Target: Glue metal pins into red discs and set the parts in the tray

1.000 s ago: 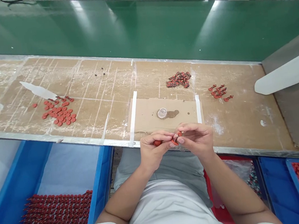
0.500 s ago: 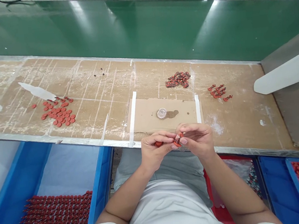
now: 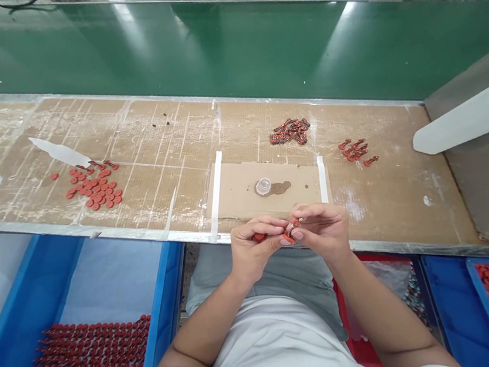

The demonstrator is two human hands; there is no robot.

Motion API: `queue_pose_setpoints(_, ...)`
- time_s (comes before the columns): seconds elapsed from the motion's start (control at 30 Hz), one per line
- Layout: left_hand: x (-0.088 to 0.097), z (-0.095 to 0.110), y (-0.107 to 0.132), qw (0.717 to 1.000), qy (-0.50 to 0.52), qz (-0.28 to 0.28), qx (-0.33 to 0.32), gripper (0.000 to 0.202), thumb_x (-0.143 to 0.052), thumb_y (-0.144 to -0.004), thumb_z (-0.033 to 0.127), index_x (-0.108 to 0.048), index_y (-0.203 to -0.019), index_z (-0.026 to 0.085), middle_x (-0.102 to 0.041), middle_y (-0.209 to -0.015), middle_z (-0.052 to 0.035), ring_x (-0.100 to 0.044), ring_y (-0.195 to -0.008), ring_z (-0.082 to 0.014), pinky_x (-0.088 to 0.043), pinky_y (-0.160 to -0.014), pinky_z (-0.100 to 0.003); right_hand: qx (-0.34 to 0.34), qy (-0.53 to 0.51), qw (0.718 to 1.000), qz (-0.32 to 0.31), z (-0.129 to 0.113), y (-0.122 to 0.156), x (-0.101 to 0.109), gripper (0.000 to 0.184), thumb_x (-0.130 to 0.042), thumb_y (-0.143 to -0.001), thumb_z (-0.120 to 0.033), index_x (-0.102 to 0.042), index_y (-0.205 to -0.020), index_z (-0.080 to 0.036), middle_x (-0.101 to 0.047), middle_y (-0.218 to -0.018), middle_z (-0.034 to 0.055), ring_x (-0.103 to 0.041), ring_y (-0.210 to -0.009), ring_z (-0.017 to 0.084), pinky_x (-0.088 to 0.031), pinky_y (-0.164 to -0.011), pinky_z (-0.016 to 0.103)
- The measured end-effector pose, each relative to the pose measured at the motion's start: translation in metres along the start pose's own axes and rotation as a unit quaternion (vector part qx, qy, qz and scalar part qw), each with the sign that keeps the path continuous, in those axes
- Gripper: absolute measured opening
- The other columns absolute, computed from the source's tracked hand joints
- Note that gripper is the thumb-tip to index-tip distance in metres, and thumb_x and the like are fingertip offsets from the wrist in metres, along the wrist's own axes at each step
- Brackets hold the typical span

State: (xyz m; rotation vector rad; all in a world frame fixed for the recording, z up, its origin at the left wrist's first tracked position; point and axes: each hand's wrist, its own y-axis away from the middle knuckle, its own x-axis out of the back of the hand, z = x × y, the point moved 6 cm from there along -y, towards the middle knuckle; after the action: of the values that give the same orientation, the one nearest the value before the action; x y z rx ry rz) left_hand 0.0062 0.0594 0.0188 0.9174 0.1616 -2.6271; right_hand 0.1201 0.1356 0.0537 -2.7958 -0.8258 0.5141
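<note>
Loose discs (image 3: pixel 95 190) lie far left on the bench (image 3: pixel 157 158). At its near edge, the left hand (image 3: pixel 250 252) and right hand (image 3: pixel 324 228) meet, fingertips pinched shut on one red piece (image 3: pixel 290 234) (spare disc (image 3: pixel 258 237) tucked under the left fingers).

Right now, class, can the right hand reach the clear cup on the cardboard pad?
Probably yes: the clear cup lies just beyond the right hand, bare cardboard pad between, though it pinches a small red part.

Glossy green conveyor belt (image 3: pixel 230 55) beside a scuffed, tape-patched brown cardboard bench top (image 3: pixel 157 152); matt red discs (image 3: pixel 95 189); smooth blue plastic bin (image 3: pixel 159 287).
</note>
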Motion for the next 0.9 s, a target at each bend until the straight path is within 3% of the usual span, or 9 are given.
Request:
queue_pose_setpoints(0.23, -0.006, -0.009, 0.000, 0.996, 0.045, 0.028, 0.078, 0.024, -0.092, -0.060, 0.023, -0.079, -0.081, 0.024, -0.079, -0.092, -0.0041, -0.074, -0.079, -0.0159, -0.062, -0.075, -0.026, -0.045, -0.004, 0.997, 0.065, 0.010, 0.009, 0.016, 0.024, -0.086, -0.069, -0.029, -0.076, -0.090, -0.025, -0.075, -0.071, 0.0025, -0.072, -0.064, 0.017, -0.061, -0.057, 0.028)
queue_pose_setpoints(0.4, -0.003, -0.016, 0.004, 0.986, 0.078, 0.052, 0.141, 0.016, -0.083, -0.074, 0.033, -0.078, -0.082, 0.020, -0.079, -0.093, -0.0055, -0.075, -0.079, -0.0142, -0.062, -0.074, -0.022, -0.005, 0.128, 0.977, 0.173, -0.004, 0.011, 0.064, 0.023, -0.086, -0.071, -0.029, -0.076, -0.091, -0.024, -0.077, -0.076, 0.0013, -0.073, -0.065, 0.016, -0.062, -0.062, 0.029)
queue_pose_setpoints(0.53, 0.000, -0.018, 0.002, 0.979, 0.113, 0.060, 0.161, 0.030, -0.075, -0.081, 0.045, -0.079, -0.083, 0.015, -0.079, -0.090, -0.0095, -0.075, -0.079, -0.0157, -0.062, -0.072, -0.021, 0.052, 0.366, 0.884, 0.284, -0.029, 0.010, 0.124, 0.025, -0.084, -0.072, -0.029, -0.076, -0.094, -0.020, -0.078, -0.084, 0.0051, -0.072, -0.071, 0.017, -0.060, -0.068, 0.031)
queue_pose_setpoints(0.73, 0.000, -0.019, -0.002, 0.972, 0.138, 0.065, 0.179, 0.039, -0.068, -0.085, 0.049, -0.078, -0.082, 0.012, -0.078, -0.088, -0.0116, -0.075, -0.080, -0.0175, -0.063, -0.073, -0.024, 0.008, 0.580, 0.754, 0.307, -0.036, -0.003, 0.212, 0.031, -0.070, -0.082, -0.041, -0.074, -0.101, -0.017, -0.077, -0.088, 0.0085, -0.068, -0.068, 0.017, -0.057, -0.069, 0.031)
queue_pose_setpoints(0.8, 0.000, -0.019, -0.002, 0.971, 0.142, 0.059, 0.184, 0.039, -0.066, -0.086, 0.049, -0.078, -0.083, 0.012, -0.078, -0.089, -0.0117, -0.075, -0.080, -0.0178, -0.063, -0.074, -0.025, -0.008, 0.618, 0.726, 0.300, -0.034, -0.007, 0.229, 0.032, -0.068, -0.082, -0.042, -0.074, -0.100, -0.017, -0.077, -0.088, 0.0083, -0.068, -0.068, 0.017, -0.057, -0.071, 0.031)
queue_pose_setpoints(0.9, 0.000, -0.017, -0.003, 0.971, 0.144, 0.057, 0.184, 0.038, -0.064, -0.087, 0.047, -0.079, -0.083, 0.012, -0.078, -0.089, -0.0126, -0.075, -0.081, -0.0186, -0.062, -0.074, -0.026, -0.021, 0.639, 0.710, 0.297, -0.029, -0.012, 0.242, 0.032, -0.067, -0.082, -0.043, -0.073, -0.100, -0.017, -0.077, -0.088, 0.0079, -0.070, -0.070, 0.018, -0.057, -0.073, 0.032)
